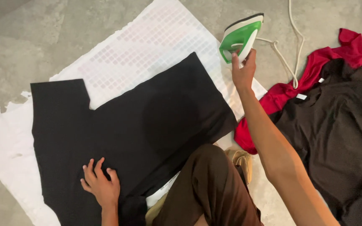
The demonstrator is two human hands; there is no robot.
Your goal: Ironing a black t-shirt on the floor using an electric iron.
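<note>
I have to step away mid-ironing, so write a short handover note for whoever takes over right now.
Left hand: flat on the black shirt, pinning it.
Right hand: gripping the green and white iron, held off the shirt at the sheet's far edge; its cord trails away.
Shirt lies spread on the white sheet on the floor.
Done: shirt laid out flat.
Left: can't tell how much is pressed. A red garment and a dark one lie piled to the right.

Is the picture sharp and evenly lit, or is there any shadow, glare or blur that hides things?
Head view: soft, even light, no glare; the black shirt loses its folds in darkness, with a faint rounder shadow mid-cloth; the green and white iron in the right hand looks slightly soft; the left hand is sharp.
</note>
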